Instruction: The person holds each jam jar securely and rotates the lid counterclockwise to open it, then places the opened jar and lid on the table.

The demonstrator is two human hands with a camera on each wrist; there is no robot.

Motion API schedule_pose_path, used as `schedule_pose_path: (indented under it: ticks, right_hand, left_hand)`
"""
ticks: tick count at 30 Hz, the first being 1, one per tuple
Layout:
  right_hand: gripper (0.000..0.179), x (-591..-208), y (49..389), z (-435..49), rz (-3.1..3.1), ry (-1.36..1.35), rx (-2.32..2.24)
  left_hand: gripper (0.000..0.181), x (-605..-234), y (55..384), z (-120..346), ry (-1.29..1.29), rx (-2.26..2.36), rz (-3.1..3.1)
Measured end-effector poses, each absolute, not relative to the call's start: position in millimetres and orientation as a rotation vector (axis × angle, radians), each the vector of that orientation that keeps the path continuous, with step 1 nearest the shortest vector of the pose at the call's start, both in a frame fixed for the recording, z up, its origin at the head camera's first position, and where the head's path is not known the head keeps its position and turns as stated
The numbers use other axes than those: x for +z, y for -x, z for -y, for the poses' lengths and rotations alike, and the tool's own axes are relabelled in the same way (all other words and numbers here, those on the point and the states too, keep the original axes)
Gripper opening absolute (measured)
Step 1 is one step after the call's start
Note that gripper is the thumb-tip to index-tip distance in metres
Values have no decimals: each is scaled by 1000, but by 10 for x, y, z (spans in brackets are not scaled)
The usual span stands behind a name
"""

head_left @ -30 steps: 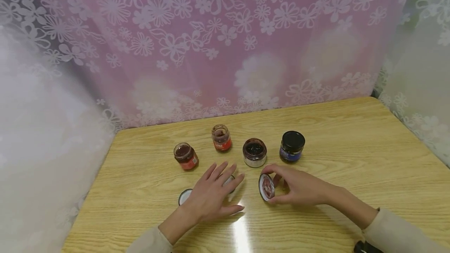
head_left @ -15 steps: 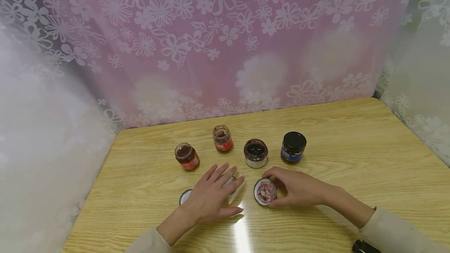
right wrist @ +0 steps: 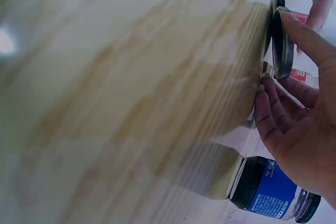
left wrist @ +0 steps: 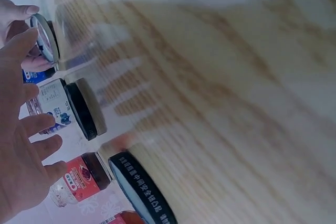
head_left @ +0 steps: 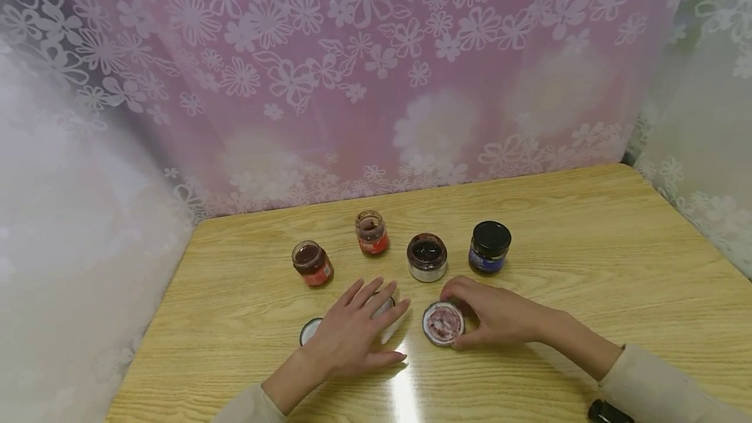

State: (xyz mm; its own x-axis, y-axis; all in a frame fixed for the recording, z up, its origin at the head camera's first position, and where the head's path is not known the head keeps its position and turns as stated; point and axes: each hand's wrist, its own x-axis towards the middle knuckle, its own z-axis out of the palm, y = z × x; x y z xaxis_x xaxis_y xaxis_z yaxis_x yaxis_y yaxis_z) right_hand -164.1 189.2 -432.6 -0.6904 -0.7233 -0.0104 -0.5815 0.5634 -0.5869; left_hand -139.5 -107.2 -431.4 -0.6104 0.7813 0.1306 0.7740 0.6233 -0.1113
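Between its thumb and fingertips my right hand pinches a jar lid, its smeared inside facing up, low over the table. In the right wrist view the lid's dark rim stands close to the tabletop; whether it touches cannot be told. My left hand is spread palm down, its fingers mostly straight, holding nothing. Two more lids lie under or beside it: one left of the wrist, another partly hidden by its fingers. An uncovered white-label jar of dark jam stands behind the right hand's lid.
Two uncovered red-label jars stand at the back left. A blue-label jar with its black lid on stands behind the right hand. Part of a black object shows by the right sleeve. A floral curtain hangs behind the table.
The lid in my right hand has tipped from nearly upright to almost flat, its inside turning upward. The left hand has stayed nearly still.
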Motion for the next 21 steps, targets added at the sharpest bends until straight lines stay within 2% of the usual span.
schedule_pose_path:
  ticks: [21]
  right_hand:
    - [57,-4330,1641,-1860,-2580,1148,-754]
  left_hand:
    - [74,-4363,1384,1109,1285,43,2701]
